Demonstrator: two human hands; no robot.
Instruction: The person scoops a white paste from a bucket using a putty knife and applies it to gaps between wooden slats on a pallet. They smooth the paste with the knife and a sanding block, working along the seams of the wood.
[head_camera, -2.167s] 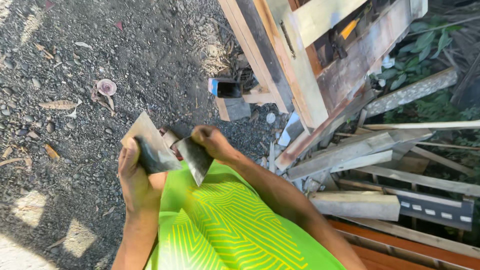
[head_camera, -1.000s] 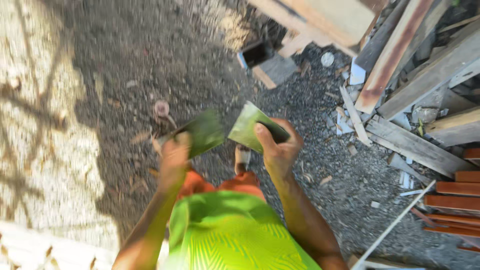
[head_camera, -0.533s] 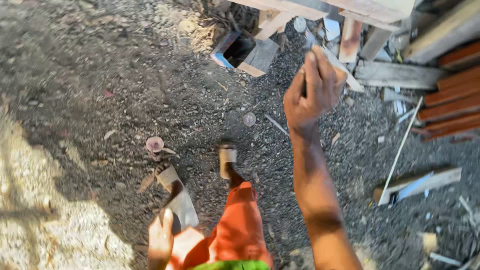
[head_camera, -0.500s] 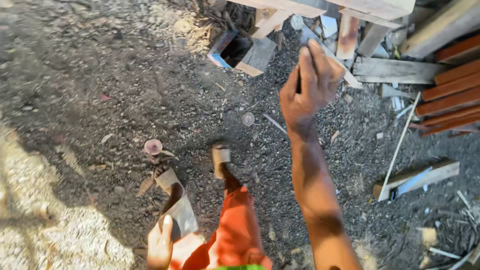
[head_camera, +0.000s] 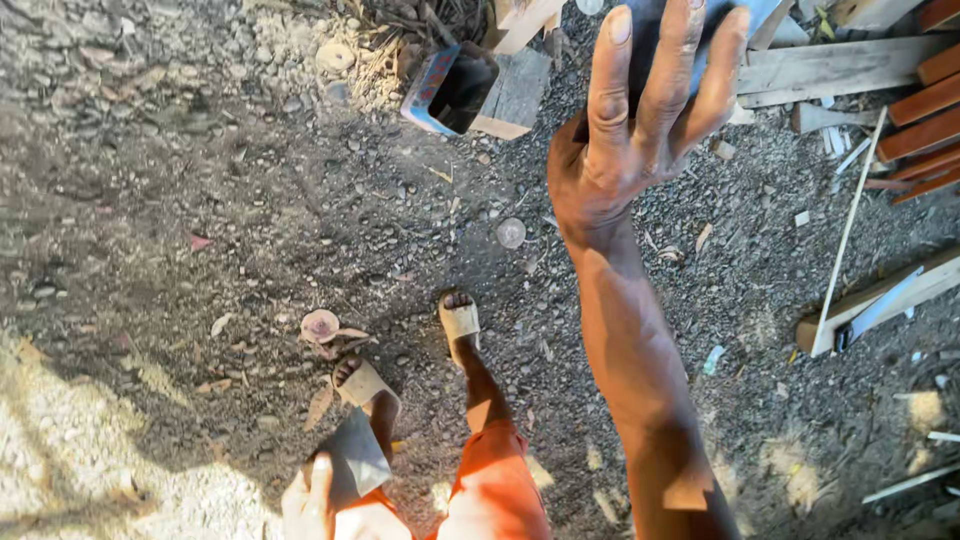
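Grey flat slab (head_camera: 352, 462) sits clamped in my left hand (head_camera: 312, 500) low by my knee; my right hand (head_camera: 640, 120) is raised, fingers (head_camera: 608, 70) apart, empty over gravel ground (head_camera: 200, 200).

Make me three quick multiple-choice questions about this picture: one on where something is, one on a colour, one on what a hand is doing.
1. Where do the wooden planks lie?
A. upper right
B. lower left
C. between the feet

2. What colour are the shorts?
A. blue
B. orange
C. black

3. How is the right hand?
A. clenched in a fist
B. fingers spread, raised
C. flat on the ground

Answers: 1 A, the planks are piled along the upper right edge. 2 B, the cloth above the sandal is bright orange. 3 B, its fingers are stretched apart in the air, while the left hand holds a flat grey piece.
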